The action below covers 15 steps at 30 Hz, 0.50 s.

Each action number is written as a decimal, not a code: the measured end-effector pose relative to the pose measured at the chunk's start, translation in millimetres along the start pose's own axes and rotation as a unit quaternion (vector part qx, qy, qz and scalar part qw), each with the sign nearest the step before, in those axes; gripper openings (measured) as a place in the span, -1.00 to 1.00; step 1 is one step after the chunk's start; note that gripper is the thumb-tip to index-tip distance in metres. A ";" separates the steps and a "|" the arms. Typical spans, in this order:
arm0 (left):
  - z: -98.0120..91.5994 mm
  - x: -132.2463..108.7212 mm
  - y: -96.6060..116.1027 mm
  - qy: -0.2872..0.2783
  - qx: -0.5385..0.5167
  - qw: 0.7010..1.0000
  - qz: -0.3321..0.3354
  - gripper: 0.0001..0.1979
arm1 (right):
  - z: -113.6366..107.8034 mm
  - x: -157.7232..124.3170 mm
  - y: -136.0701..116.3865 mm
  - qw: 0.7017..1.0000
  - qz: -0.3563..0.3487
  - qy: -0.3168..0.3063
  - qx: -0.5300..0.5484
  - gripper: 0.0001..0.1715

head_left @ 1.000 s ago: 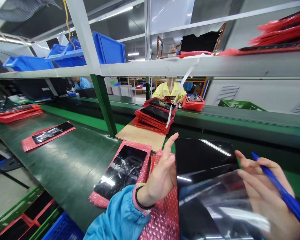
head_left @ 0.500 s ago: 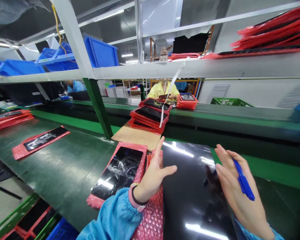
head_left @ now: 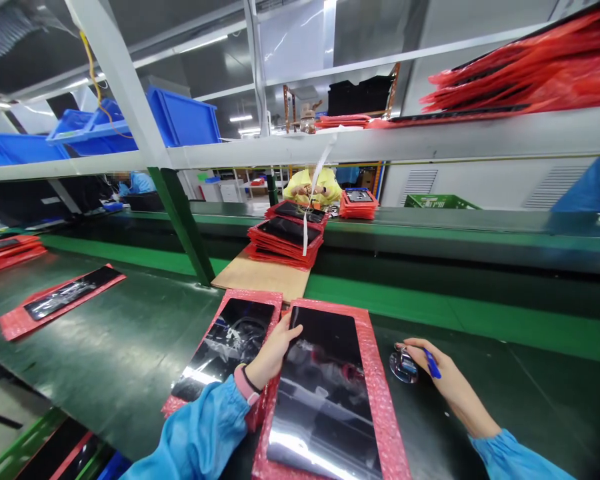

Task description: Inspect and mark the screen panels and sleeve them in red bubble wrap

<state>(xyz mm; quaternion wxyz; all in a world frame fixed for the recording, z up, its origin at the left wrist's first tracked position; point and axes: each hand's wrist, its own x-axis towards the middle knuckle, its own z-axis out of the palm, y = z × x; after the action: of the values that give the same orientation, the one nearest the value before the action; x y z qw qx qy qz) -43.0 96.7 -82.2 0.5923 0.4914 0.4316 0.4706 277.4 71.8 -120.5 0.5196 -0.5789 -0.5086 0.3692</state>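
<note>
The large black panel (head_left: 325, 380) lies flat on a sheet of red bubble wrap (head_left: 387, 400) at the front of the green table (head_left: 470, 400), glossy side up. At its upper left edge is the left hand (head_left: 271, 355): the thumb reaches just over the border of the dark surface, and the other fingers point forward along that side, though whether they grip the panel or only rest there I cannot tell. The right hand (head_left: 443, 373) is well apart from the panel, to the right of the wrap, its fingertips bent onto a round, shiny metal object (head_left: 403, 367) on the table, while a blue pen (head_left: 433, 364) is tucked between its fingers. Just left of the panel, partly behind the left forearm, a second black panel (head_left: 230, 340) lies on its own red wrap; beyond both, a wooden board (head_left: 260, 277) carries a stack of red-wrapped panels (head_left: 285, 240).
</note>
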 end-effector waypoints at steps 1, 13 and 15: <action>-0.7 1.1 2.7 -0.009 0.014 1.000 -0.003 -0.53 | 0.2 0.7 2.2 1.000 0.002 0.002 -0.004 -0.47; -40.0 1.6 23.0 0.043 0.150 0.985 -0.073 -0.55 | 22.7 -38.1 -12.9 0.993 -0.096 0.046 -0.053 -0.48; -42.5 -5.5 21.0 0.031 0.130 0.984 -0.118 -0.59 | 36.5 -53.0 -16.9 0.992 -0.106 -0.037 -0.053 -0.57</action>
<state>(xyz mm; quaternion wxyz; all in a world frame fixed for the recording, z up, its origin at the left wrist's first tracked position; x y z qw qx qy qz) -88.1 100.4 -67.4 0.5609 0.4950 0.5625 0.3520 227.9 27.6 -116.2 0.5051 -0.5344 -0.6051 0.3052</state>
